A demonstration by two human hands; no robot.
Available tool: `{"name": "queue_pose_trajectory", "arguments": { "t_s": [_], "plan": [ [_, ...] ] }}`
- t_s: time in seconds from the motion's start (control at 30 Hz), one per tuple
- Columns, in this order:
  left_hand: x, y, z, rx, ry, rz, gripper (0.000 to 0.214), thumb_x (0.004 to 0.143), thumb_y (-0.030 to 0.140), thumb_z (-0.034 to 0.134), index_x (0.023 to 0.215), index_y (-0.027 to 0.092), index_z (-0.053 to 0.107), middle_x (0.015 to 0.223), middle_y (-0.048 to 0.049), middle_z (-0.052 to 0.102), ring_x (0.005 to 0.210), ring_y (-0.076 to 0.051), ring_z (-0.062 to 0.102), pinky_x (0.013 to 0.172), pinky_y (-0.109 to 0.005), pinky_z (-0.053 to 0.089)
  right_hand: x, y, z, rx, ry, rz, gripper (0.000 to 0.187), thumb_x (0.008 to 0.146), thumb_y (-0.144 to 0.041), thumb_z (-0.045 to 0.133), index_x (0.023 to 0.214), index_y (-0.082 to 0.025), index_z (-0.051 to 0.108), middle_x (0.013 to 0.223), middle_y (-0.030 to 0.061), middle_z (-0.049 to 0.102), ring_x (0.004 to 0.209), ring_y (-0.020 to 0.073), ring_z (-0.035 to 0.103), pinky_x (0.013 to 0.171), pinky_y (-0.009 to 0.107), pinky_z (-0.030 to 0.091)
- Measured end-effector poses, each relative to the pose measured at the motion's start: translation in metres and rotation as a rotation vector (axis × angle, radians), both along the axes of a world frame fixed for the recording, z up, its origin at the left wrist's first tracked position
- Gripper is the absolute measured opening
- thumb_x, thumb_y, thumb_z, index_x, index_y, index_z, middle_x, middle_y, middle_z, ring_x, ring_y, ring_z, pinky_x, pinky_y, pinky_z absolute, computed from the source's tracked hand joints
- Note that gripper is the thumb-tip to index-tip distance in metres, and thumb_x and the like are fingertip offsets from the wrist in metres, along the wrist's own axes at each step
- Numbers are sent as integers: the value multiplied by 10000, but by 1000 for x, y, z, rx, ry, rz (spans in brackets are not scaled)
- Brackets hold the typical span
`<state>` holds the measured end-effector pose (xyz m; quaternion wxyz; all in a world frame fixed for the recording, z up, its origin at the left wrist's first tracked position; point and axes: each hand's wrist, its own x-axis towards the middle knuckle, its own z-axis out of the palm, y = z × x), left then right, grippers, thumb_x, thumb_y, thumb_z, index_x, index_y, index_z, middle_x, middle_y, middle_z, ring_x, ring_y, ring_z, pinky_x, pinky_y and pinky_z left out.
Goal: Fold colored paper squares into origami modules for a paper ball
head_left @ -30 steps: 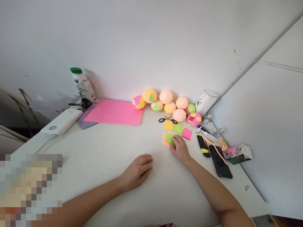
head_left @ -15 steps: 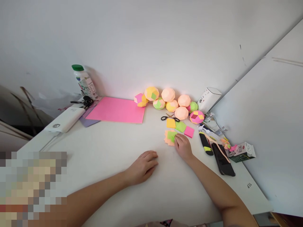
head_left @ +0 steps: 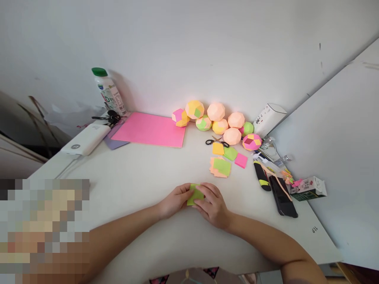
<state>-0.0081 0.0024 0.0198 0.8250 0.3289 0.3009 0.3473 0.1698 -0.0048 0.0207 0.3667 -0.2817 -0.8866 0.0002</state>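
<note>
A small green paper square (head_left: 194, 196) is held just above the white table between my two hands. My left hand (head_left: 177, 200) pinches its left side, thumb on top. The fingers of my right hand (head_left: 213, 205) close on its right edge. Beyond my hands lies a loose pile of peach paper squares (head_left: 217, 172) with a green sheet (head_left: 222, 166) on top. Behind that pile are an orange pad (head_left: 218, 148), a green pad (head_left: 230, 153) and a pink pad (head_left: 241, 160) of sticky notes.
Black-handled scissors (head_left: 217, 142) lie before several faceted paper balls (head_left: 232, 136) along the wall. A pink sheet (head_left: 151, 130), white power bank (head_left: 85, 140) and green-capped bottle (head_left: 109, 92) are left. A cutter (head_left: 262, 176), phone (head_left: 282, 197) and small carton (head_left: 309, 188) are right.
My right hand has come back from the paper pile toward me with a green square. My left hand, earlier resting on the table, now grips the square too. The view has shifted slightly.
</note>
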Motion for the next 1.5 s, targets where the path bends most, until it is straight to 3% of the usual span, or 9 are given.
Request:
{"name": "queue_pose_trajectory", "arguments": {
  "t_s": [0.13, 0.3, 0.4, 0.53, 0.7, 0.83, 0.93, 1.1, 1.5],
  "plan": [
    [-3, 4, 1, -1, 12, -49, 262, 814, 382, 648, 943, 155, 636, 935, -62, 680, 911, -198, 633, 902, -365, 461, -1, 4, -3, -328, 221, -43, 144, 875, -261, 549, 793, -183, 638, 1281, 141, 495, 1184, 273, 476, 930, 475, 470],
    [-6, 8, 0, 21, -93, -155, 422, 879, 490, 515, 1076, 127, 599, 1063, -128, 656, 1011, -242, 617, 978, -453, 419, 5, 13, -2, -775, 431, 38, 145, 855, -305, 585, 765, -191, 591, 980, 89, 612, 840, 176, 617, 699, 319, 538],
    [-7, 5, 1, 82, -6, -151, 377, 837, 403, 624, 1127, 180, 533, 1108, -90, 633, 1029, -220, 609, 975, -449, 432, 6, 18, -3, -888, 475, 50, 146, 831, -314, 611, 756, -193, 578, 918, 67, 584, 755, 150, 583, 614, 280, 507],
    [-4, 1, 2, 66, 98, -82, 322, 845, 418, 605, 1042, 186, 500, 994, -47, 643, 941, -184, 638, 935, -427, 474, 9, 20, -5, -1010, 469, 83, 143, 823, -319, 607, 783, -195, 547, 776, 10, 519, 591, 96, 470, 508, 232, 430],
    [-2, -3, 0, 123, 127, -32, 315, 862, 444, 567, 1017, 186, 474, 1011, -47, 629, 941, -180, 632, 898, -422, 509, 12, 21, 0, -1197, 454, 24, 294, 805, -322, 615, 1034, -203, 474, 782, -12, 529, 589, 89, 479, 519, 219, 431],
    [-1, -5, 0, 151, 146, -8, 326, 861, 465, 558, 1005, 190, 458, 987, -50, 639, 929, -181, 638, 865, -416, 531, 12, 26, 5, -1209, 337, 34, 204, 808, -372, 612, 801, -180, 541, 676, -18, 509, 559, 91, 444, 498, 218, 392],
    [-1, -6, 1, 131, 174, -7, 348, 845, 480, 575, 977, 181, 453, 932, -49, 658, 868, -187, 668, 798, -401, 555, 12, 28, 5, -1163, 327, 25, 283, 818, -388, 599, 655, -177, 506, 623, -26, 473, 532, 83, 401, 486, 217, 360],
    [0, -6, 4, 88, 267, -28, 386, 818, 527, 581, 877, 164, 462, 740, -39, 674, 713, -201, 691, 630, -361, 572, 13, 28, 6, -1258, 340, 47, 319, 841, -416, 571, 642, -172, 522, 521, -48, 440, 460, 71, 356, 432, 209, 305],
    [0, -3, 6, 41, 261, -25, 418, 794, 551, 595, 822, 151, 475, 794, -64, 686, 662, -187, 693, 560, -310, 561, 13, 29, 7, -1284, 301, 72, 328, 819, -425, 592, 627, -173, 507, 524, -36, 488, 456, 70, 372, 419, 204, 308]
  ]
}}
